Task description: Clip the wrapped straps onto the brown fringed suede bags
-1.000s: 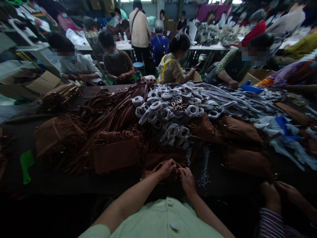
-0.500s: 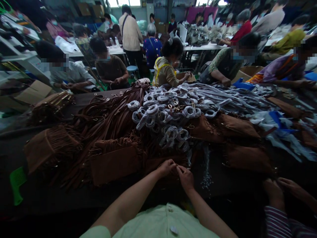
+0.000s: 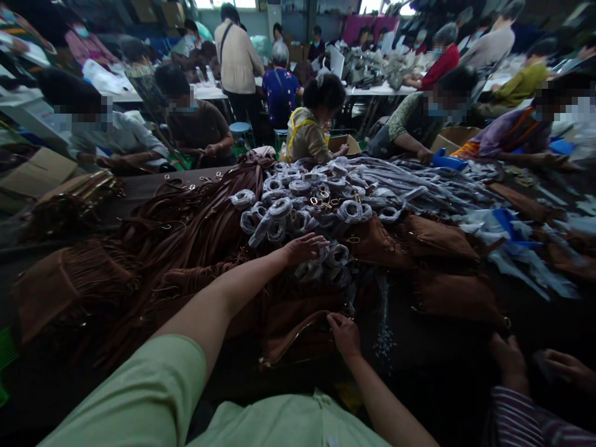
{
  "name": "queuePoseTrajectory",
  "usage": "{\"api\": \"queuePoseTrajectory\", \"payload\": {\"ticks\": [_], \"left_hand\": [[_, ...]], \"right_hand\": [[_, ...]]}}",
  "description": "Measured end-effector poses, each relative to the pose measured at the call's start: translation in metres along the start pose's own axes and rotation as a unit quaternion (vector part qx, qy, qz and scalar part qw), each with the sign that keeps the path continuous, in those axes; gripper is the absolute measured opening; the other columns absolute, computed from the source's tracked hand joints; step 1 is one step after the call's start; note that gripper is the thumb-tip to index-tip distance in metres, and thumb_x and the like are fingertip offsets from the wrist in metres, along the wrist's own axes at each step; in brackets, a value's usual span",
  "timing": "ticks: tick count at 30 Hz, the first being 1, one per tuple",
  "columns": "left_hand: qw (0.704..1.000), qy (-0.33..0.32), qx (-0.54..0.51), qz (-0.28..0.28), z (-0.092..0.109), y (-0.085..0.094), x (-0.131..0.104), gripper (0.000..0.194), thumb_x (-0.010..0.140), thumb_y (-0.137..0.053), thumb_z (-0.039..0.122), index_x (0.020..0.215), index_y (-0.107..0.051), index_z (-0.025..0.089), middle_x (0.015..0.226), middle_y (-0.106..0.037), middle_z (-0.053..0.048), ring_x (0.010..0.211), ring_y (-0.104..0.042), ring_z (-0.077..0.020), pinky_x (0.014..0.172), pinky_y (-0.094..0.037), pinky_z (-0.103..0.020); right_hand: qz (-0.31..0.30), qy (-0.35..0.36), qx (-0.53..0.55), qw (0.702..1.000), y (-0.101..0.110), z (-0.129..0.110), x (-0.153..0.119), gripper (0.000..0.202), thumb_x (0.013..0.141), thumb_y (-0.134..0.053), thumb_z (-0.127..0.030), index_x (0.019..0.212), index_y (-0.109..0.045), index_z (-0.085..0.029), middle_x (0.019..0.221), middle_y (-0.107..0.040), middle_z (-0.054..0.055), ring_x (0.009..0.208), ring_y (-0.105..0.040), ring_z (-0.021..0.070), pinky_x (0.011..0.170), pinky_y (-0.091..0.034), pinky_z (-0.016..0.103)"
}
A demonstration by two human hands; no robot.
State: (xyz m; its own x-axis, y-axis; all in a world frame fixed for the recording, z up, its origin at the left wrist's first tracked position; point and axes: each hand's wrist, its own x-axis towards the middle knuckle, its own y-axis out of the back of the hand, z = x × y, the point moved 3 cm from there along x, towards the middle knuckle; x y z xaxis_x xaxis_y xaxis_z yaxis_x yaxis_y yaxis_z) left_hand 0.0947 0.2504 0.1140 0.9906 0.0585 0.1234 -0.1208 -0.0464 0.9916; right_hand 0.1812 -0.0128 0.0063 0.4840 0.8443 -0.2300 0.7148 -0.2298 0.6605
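Nearest the body, a brown pouch (image 3: pixel 302 344) is laid on the dark table (image 3: pixel 144 186), its long axis run roughly from left to right, with the right end tipped a little away from the wearer. Its upper edge, where a metallic line is seen, is pinched near the right end between the thumb and fingertips of the right hand (image 3: pixel 345 336). Just to the right of that hand, small pale bits (image 3: pixel 384 341) are scattered.

Beyond the pouch, the left hand (image 3: pixel 302 248) is reached out, palm down, over the near edge of the wrapped coils (image 3: pixel 279 209). Its fingers are extended rather than clenched, and nothing is seen to be gripped; whether a coil is touched cannot be told. By the fingertips, one coil (image 3: pixel 338 256) is placed just to the right and slightly nearer, while the main heap is spread farther away. The coils are thus lain closer to the left hand than to the right, which is kept at the pouch below them.

To the left of the heap, long brown straps (image 3: pixel 223 211) are bunched, stretched away from the wearer; to its right, brown pouches (image 3: pixel 440 238) are stacked. Across the table, small work is being handled by seated people, and farther back another table is piled with grey material (image 3: pixel 391 65).
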Motion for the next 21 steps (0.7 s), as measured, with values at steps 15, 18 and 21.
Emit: {"api": "queuePoseTrajectory", "payload": {"ticks": [15,18,21], "left_hand": [[0.853,0.488,-0.158,-0.093,0.172,-0.018,-0.100,0.038,0.069,-0.064,0.036,0.099,-0.067,0.013,0.126,-0.050,-0.016,0.126,-0.034,-0.0337,0.107,-0.019,-0.046],[0.842,0.505,-0.157,-0.103,0.173,-0.019,-0.102,0.037,0.066,-0.066,0.040,0.092,-0.068,0.013,0.117,-0.054,-0.017,0.121,-0.036,-0.0354,0.105,-0.018,-0.048],[0.857,0.489,-0.151,-0.060,0.162,-0.007,-0.084,0.038,0.069,-0.063,0.044,0.091,-0.066,0.012,0.105,-0.056,-0.017,0.114,-0.041,-0.0331,0.102,-0.023,-0.047]], "right_hand": [[-0.038,0.027,0.039,0.998,0.004,0.006,0.008,0.029,0.078,-0.050,-0.042,0.083,-0.072,-0.023,0.088,-0.072,0.003,0.084,-0.065,0.0203,0.080,-0.047,0.031],[-0.044,0.029,0.034,0.998,0.005,0.005,0.009,0.028,0.077,-0.051,-0.041,0.082,-0.072,-0.023,0.087,-0.072,0.003,0.083,-0.065,0.0200,0.078,-0.047,0.030],[-0.045,0.030,0.032,0.998,0.006,0.003,0.009,0.028,0.077,-0.051,-0.041,0.081,-0.072,-0.023,0.087,-0.072,0.003,0.083,-0.065,0.0201,0.078,-0.047,0.030]]}}
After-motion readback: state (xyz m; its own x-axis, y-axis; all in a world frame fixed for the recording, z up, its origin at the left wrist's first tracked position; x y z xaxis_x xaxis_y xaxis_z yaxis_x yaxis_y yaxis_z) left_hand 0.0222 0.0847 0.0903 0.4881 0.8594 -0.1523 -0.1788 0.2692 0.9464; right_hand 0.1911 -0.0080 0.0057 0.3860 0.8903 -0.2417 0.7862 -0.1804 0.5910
